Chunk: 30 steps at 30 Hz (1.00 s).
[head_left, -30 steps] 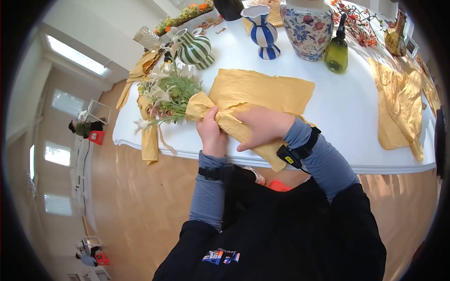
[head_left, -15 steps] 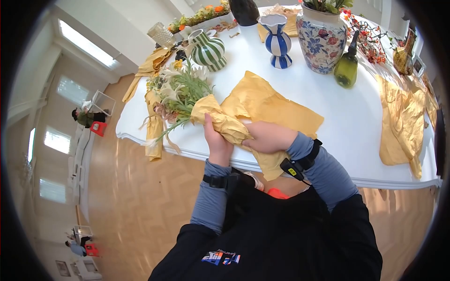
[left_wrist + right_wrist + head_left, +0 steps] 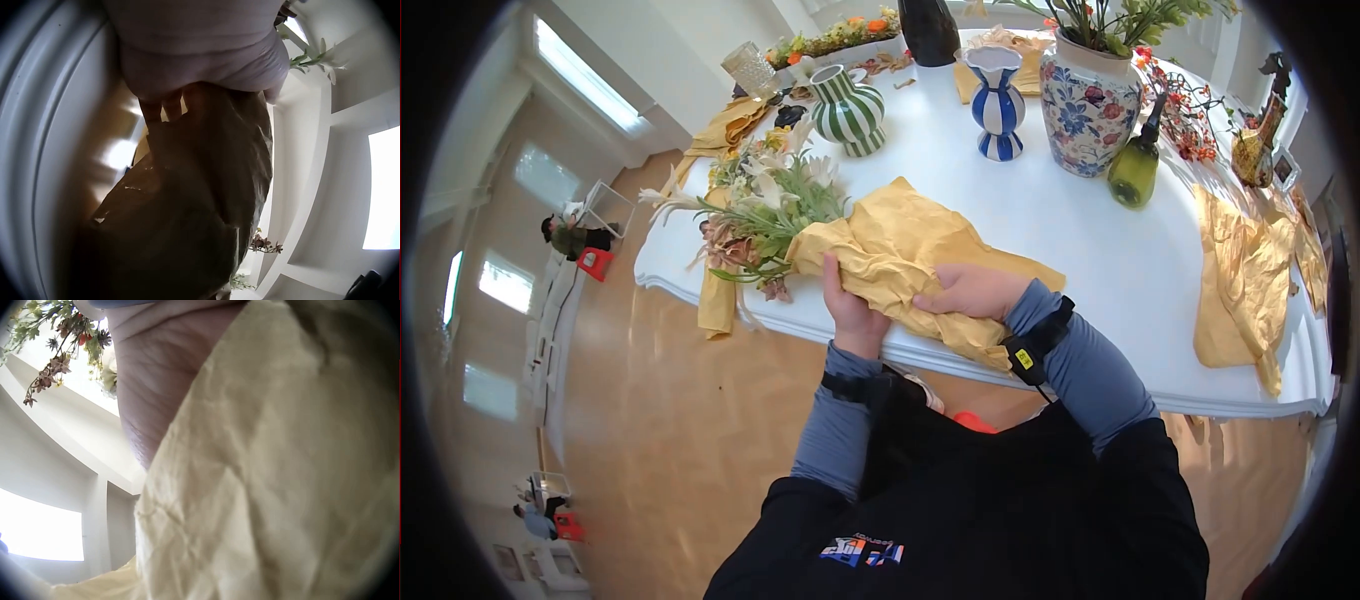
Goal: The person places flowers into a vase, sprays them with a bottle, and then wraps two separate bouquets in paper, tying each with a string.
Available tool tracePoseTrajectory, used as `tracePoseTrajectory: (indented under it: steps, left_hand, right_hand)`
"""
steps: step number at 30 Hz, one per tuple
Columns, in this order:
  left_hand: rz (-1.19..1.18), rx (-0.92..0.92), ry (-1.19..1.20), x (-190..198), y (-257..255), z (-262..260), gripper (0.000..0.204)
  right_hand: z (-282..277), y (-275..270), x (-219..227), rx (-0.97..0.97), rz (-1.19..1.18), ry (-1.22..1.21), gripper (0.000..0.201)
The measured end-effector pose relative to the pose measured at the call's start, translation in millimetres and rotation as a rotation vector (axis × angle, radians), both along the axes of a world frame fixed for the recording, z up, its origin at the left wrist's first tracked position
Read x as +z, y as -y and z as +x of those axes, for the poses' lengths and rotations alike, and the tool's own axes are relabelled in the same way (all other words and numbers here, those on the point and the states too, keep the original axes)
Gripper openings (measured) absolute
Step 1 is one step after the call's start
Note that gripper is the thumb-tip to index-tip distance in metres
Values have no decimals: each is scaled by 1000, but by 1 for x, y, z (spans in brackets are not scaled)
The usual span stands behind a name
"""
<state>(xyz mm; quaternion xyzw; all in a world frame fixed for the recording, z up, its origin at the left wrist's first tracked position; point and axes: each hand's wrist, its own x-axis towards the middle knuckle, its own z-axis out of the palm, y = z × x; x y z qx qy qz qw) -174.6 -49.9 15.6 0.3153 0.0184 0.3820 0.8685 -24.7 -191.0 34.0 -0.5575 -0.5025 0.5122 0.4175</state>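
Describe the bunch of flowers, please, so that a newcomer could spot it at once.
On the big white table, look to the near edge, where the person's left hand grips yellow paper. The bunch of flowers spreads just left of that hand. It pokes out of the paper, whereas the greenery farther back stands in a flower-painted vase.

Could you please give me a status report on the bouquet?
Left hand and right hand holding yellow paper. Flowers poking out one end. Vases farther back, clear of both hands.
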Motion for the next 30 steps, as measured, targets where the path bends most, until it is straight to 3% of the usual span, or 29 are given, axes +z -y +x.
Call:
tracePoseTrajectory:
  steps: [4,7,10,12,13,15,16,18,22,24,30]
  left_hand:
    - [-115,6,-163,-11,-11,5,49]
    - [-121,75,-241,-18,-14,11,37]
    - [-69,190,-282,-21,-16,24,30]
    - [-54,256,-272,-24,-18,33,27]
    - [-56,297,-320,-24,-19,37,27]
    - [-62,365,-404,-25,-20,43,25]
    - [-68,377,-399,-24,-20,46,25]
    - [-14,479,-416,-29,-22,51,25]
    - [0,513,-492,-29,-22,54,26]
    - [-24,534,-476,-28,-18,54,26]
    - [41,436,-404,-28,-17,44,26]
  right_hand:
    - [4,3,17,47,-89,66,53]
    - [3,9,42,61,-226,291,56]
    - [13,10,27,36,-149,309,60]
    - [14,12,23,-153,76,495,69]
    - [14,11,23,-139,77,502,69]
    - [11,11,28,-325,123,528,84]
    - [9,10,29,-312,125,533,84]
    - [5,12,27,-264,259,793,94]
    - [-7,12,21,-87,288,881,93]
    - [-17,12,27,-23,155,929,89]
    - [-11,7,6,-108,187,853,58]
